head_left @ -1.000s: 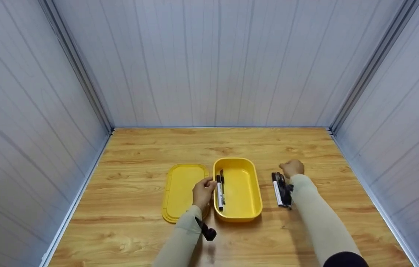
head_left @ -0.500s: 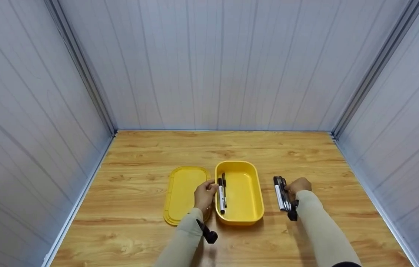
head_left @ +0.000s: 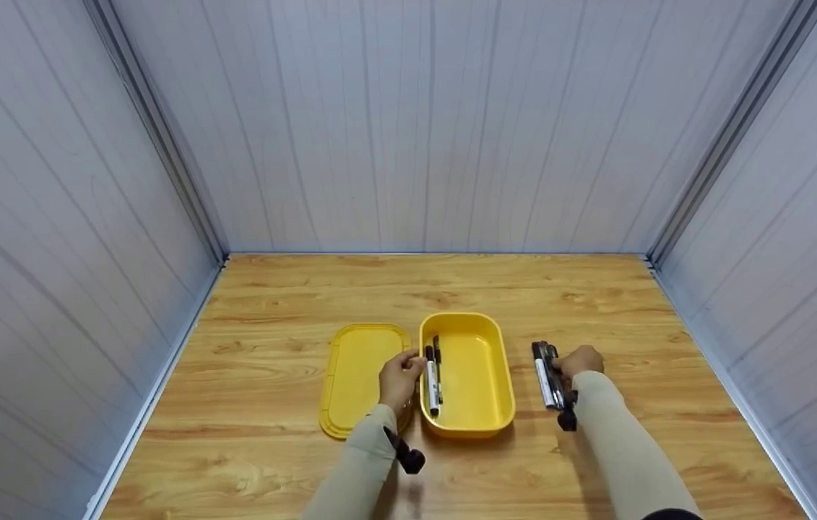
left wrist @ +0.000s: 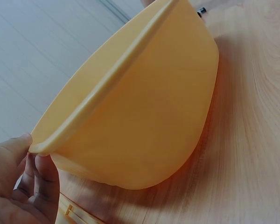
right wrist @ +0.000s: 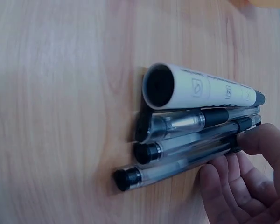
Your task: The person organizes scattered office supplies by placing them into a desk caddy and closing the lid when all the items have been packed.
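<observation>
My left hand pinches the left rim of the yellow plastic box, thumb above and fingers curled under the lip in the left wrist view. Inside the box, along its left wall, lie a white marker and a slim black pen. To the right of the box, another white marker lies side by side with clear gel pens with black ends. My right hand pinches the outermost gel pen near its far end, with the thumb on top and the fingers against its outer side.
A yellow lid lies flat on the wooden table left of the box, partly under my left hand. Pale panel walls enclose the table at the back and both sides.
My right hand has come down from beyond the far ends of the pens to their right side and now pinches a gel pen. The left hand keeps its hold on the rim.
</observation>
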The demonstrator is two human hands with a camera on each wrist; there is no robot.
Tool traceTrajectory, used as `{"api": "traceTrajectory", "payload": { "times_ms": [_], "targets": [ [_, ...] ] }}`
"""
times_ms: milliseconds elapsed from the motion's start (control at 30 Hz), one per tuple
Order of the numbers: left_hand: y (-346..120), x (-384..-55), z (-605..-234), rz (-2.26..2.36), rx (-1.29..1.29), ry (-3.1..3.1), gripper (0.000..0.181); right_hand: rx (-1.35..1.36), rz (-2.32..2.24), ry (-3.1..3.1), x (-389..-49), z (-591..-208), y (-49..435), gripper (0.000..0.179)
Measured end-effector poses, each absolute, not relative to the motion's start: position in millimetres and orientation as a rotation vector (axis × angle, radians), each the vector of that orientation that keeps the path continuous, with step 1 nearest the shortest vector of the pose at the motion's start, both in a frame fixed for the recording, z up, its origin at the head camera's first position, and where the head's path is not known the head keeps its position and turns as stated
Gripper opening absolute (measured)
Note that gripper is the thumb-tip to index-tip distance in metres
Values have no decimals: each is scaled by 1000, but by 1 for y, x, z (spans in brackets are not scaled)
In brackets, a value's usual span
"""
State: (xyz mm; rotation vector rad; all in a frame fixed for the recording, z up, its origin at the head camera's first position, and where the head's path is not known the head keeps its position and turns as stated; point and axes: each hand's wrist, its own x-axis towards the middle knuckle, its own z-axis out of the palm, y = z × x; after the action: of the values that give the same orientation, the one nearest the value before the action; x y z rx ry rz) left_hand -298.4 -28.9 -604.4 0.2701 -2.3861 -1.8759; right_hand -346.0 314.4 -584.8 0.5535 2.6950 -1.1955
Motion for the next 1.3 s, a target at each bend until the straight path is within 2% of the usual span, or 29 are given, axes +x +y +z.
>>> {"api": "traceTrajectory", "payload": {
  "times_ms": [533,833,1300],
  "targets": [
    [-26,-298,-607,-1896,301,-2385,28,573,-1125,2747,-342,-588,314,35],
    [-26,-294,-604,-1885,222,-2336,26,595,-1143,2730,-342,-588,317,36],
    [-28,-299,-605,-1890,291,-2400,28,557,-1181,2720,-350,-573,312,25]
  ]
}}
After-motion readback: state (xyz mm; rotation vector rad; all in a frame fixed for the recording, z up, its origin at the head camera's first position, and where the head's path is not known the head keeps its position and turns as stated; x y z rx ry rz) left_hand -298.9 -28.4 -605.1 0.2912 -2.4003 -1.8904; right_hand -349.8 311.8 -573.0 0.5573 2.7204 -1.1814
